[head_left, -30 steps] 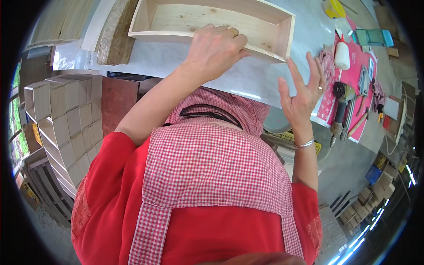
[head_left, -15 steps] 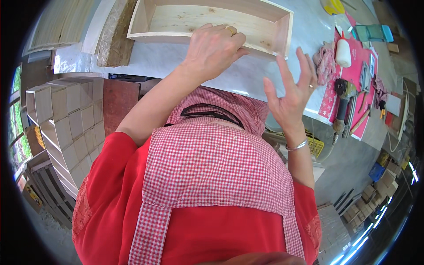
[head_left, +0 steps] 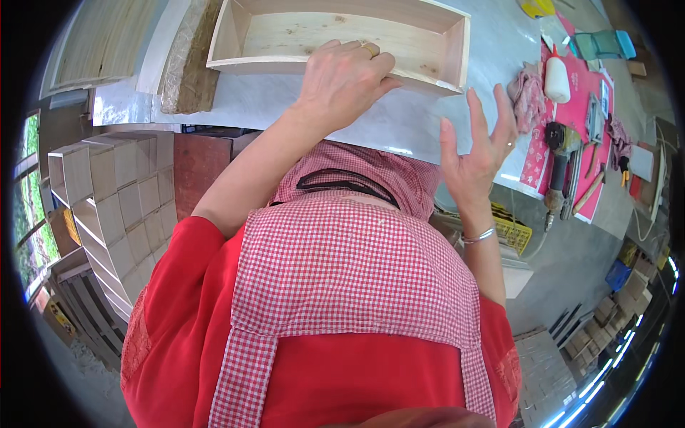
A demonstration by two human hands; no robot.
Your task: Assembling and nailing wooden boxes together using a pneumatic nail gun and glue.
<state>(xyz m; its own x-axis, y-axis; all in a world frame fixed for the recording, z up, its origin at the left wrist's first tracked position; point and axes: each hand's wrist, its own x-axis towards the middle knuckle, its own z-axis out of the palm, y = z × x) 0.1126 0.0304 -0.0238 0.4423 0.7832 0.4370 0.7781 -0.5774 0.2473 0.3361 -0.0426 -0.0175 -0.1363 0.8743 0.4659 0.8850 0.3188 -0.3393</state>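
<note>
A long, pale wooden box (head_left: 285, 46), with its hollow side facing up, lies on the light tabletop in front of me. My left hand (head_left: 346, 80) is curled over the middle of the box's near wall. Its fingertips are hidden behind the knuckles, and a ring shows on one finger. Just off the box's near right corner, my right hand (head_left: 479, 153) is held up with fingers and thumb apart and nothing in it. A bracelet circles the right wrist.
On the table's right lie a pink cloth (head_left: 528, 96), a white glue bottle (head_left: 556, 80), a power tool (head_left: 558, 171) and a teal container (head_left: 605, 45). A film-wrapped block (head_left: 189, 64) and stacked boards (head_left: 107, 43) sit left. Wooden boxes (head_left: 121, 192) are piled beside the table.
My right hand has shifted slightly right and down, a little farther from the box's corner. My left hand stays on the near wall. The whole view has tilted slightly.
</note>
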